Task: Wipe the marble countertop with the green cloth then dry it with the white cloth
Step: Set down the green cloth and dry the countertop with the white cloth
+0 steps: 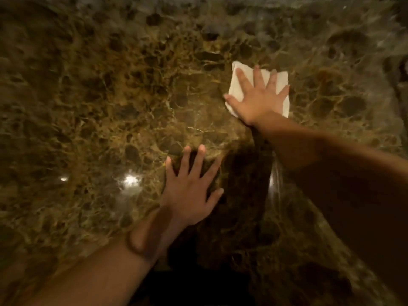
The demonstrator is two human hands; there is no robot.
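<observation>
The brown veined marble countertop [110,96] fills nearly the whole view. A folded white cloth [237,85] lies flat on it right of centre. My right hand [258,98] presses down on that cloth with fingers spread, covering most of it. My left hand [189,184] rests flat on the bare marble nearer to me, fingers apart, holding nothing. No green cloth is in view.
The counter's far edge [220,0] runs along the top of the view. Light glares off the glossy marble [130,180] left of my left hand. A dark shadow lies on the stone between my two forearms.
</observation>
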